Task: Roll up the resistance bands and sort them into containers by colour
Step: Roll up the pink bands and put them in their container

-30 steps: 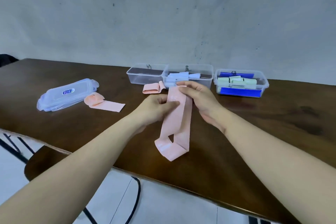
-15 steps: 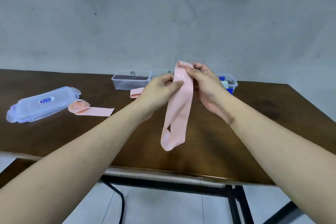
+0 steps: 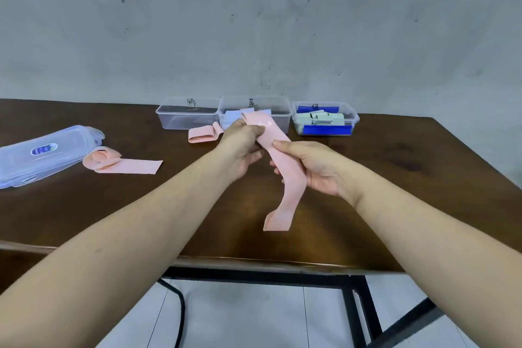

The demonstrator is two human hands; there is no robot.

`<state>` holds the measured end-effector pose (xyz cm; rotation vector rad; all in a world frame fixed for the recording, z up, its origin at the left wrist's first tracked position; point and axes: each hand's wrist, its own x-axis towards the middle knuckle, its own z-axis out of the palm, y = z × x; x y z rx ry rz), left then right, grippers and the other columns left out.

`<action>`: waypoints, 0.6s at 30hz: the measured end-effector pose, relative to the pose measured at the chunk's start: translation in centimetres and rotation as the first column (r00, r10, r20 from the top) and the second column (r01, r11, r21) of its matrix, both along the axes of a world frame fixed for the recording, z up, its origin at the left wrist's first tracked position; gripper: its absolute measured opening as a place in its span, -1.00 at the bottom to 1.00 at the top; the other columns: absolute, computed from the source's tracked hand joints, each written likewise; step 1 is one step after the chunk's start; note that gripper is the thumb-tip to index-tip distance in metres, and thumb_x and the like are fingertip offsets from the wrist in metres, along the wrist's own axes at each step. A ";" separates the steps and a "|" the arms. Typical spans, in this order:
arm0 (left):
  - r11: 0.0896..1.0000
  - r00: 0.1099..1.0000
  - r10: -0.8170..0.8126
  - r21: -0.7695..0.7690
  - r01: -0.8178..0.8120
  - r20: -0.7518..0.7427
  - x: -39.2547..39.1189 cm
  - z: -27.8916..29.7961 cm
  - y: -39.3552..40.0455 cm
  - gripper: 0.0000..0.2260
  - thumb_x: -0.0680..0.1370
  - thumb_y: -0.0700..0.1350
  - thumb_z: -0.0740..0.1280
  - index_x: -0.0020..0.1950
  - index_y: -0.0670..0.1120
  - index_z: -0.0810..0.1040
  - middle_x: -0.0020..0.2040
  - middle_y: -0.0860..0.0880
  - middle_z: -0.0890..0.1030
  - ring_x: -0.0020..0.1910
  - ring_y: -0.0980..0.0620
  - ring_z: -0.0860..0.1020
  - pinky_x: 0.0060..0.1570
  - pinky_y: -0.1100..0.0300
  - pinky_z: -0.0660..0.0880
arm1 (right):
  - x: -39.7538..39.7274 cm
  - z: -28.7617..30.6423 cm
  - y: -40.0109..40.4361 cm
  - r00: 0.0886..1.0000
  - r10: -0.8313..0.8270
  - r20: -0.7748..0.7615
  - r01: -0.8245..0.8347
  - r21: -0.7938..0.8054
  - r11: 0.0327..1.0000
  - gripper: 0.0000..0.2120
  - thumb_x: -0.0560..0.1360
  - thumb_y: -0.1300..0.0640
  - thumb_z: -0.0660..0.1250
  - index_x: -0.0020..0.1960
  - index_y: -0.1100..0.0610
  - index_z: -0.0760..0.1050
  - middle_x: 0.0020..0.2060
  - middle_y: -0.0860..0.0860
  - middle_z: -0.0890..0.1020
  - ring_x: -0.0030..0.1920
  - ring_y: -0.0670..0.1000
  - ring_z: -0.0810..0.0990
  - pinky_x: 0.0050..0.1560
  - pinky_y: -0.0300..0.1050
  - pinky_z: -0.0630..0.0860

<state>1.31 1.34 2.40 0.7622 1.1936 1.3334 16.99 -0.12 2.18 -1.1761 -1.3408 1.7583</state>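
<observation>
Both hands raised over the middle of the desk [image 3: 395, 167], working one pink band [image 3: 285, 175]. Left hand [image 3: 243, 147] grips the band's upper end, fingers curled round it, the end poking out toward the far edge with white lettering showing. Right hand [image 3: 316, 167] pinches the band lower down, thumb on top, fingers underneath. Below that the band hangs slack, its folded loop end curling just above the wood toward the near edge; cannot tell if it touches.

Along the far edge, three clear containers in a row. Left container [image 3: 187, 113] looks to hold nothing but its dark bottom. Middle container [image 3: 278, 110] holds pale blue bands, partly hidden behind the hands. Right container [image 3: 324, 118] holds pale green rolls [image 3: 319, 118] and dark blue strips.

A folded pink band [image 3: 204, 133] lies just in front of the left container. Toward the left edge, a half-unrolled pink band [image 3: 124, 164] lies flat, its coiled end touching a clear lidded box [image 3: 42, 155] with a blue label.
</observation>
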 end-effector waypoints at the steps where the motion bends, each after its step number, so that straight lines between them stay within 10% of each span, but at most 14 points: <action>1: 1.000 1.000 0.019 -0.021 -0.019 0.007 -0.1 -0.6 0.7 -0.81 0.63 -0.29 0.19 0.17 -0.06 0.46 -0.03 -0.07 0.63 -0.18 0.04 0.62 -0.35 0.20 0.55 | 0.0 -0.4 0.4 1.000 0.007 0.008 -0.007 -0.021 1.000 -0.71 0.57 0.07 0.41 0.18 0.25 0.58 -0.15 0.15 0.71 -0.23 0.04 0.69 -0.25 -0.08 0.64; 9: 0.960 0.987 0.115 -0.244 -0.140 -0.112 0.2 -5.3 7.6 -0.73 0.63 -0.29 0.18 0.32 -0.13 0.43 0.18 -0.14 0.60 0.12 -0.11 0.60 0.10 -0.06 0.58 | 0.1 -5.9 6.4 0.916 0.125 0.382 -0.126 -0.023 0.992 -0.81 0.59 0.05 0.33 0.17 0.08 0.56 0.10 0.07 0.66 0.11 0.05 0.65 0.18 0.07 0.61; 14: 0.949 0.978 0.143 -0.261 -0.179 -0.152 0.4 -7.0 11.3 -0.84 0.61 -0.28 0.27 0.08 -0.07 0.58 0.00 -0.08 0.63 -0.02 -0.02 0.61 0.12 -0.01 0.59 | 0.3 -7.8 10.4 0.819 0.074 0.569 -0.159 0.100 0.982 -0.80 0.61 0.05 0.32 0.20 0.08 0.56 0.00 -0.01 0.62 -0.11 -0.04 0.66 -0.31 -0.19 0.63; 18: 0.946 0.972 0.122 -0.272 -0.174 -0.198 0.3 -8.1 13.4 -0.73 0.59 -0.28 0.33 0.29 -0.15 0.55 0.13 -0.11 0.61 0.03 -0.01 0.60 0.00 0.08 0.62 | 0.7 -8.7 12.5 0.730 0.027 0.683 -0.191 0.165 0.968 -0.81 0.59 0.04 0.35 0.16 0.07 0.58 -0.13 0.06 0.68 -0.32 -0.01 0.65 -0.40 -0.17 0.60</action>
